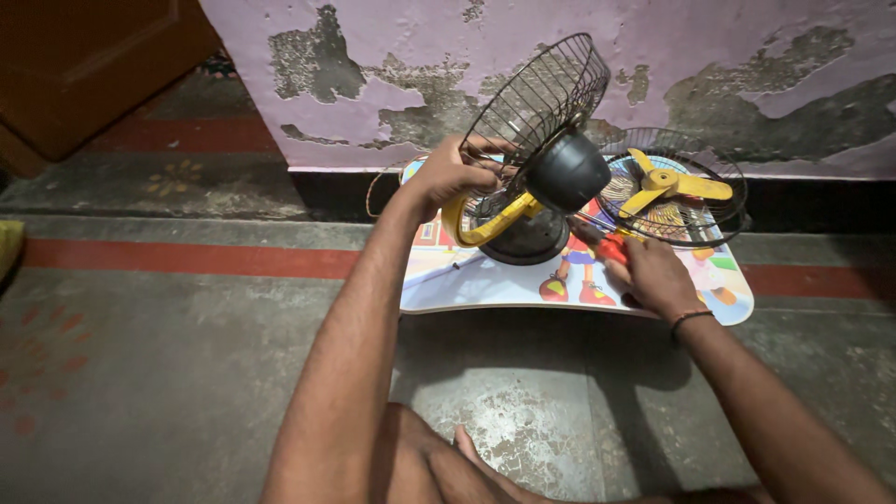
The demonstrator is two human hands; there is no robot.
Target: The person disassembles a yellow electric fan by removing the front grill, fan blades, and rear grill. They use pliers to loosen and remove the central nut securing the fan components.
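Note:
A small table fan is in pieces on a low cartoon-printed table (485, 285). My left hand (448, 175) grips the rim of the fan's rear wire guard (537, 98), which stands tilted up with the dark motor housing (567, 170) and yellow bracket (485, 224) attached. The round black base (523, 245) sits beneath. My right hand (653, 275) holds a red-handled screwdriver (607, 245) pointed toward the motor. The front wire guard (695, 210) lies at the right, with the yellow blade (667, 182) resting in it.
A pink wall with peeling paint (392, 56) rises just behind the table. A dark wooden door (84, 65) is at the far left. The floor (168, 373) is worn grey concrete with red stripes. My knee (439, 467) shows at the bottom edge.

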